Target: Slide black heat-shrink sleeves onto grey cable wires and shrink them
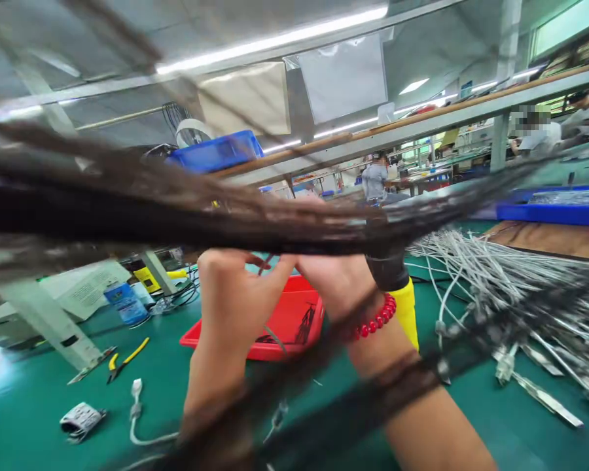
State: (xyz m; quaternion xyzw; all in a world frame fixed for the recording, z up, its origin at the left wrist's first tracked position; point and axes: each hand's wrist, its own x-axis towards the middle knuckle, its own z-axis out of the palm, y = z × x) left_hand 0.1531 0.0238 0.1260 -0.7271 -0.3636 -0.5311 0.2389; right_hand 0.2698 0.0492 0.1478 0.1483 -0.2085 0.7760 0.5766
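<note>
Dark hair strands blur across the view and cover the upper part of both hands. My left hand [238, 294] is raised over a red tray [294, 317], its fingers curled and its thumb pressed inward by a thin dark strip. Against its thumb, my right hand [341, 278] is also closed, with a red bead bracelet [377, 319] on the wrist. What sits between the fingers is hidden. A thin grey cable [275, 339] shows below the hands, in front of the tray. Small black strips [307, 322] lie in the tray.
A heap of white cables [515, 294] covers the right side of the green table [167, 366]. A yellow tool with a black top [408, 311] stands beside my right wrist. Yellow-handled cutters [127, 358], a blue can [126, 303] and a white cable with a plug [136, 411] lie left.
</note>
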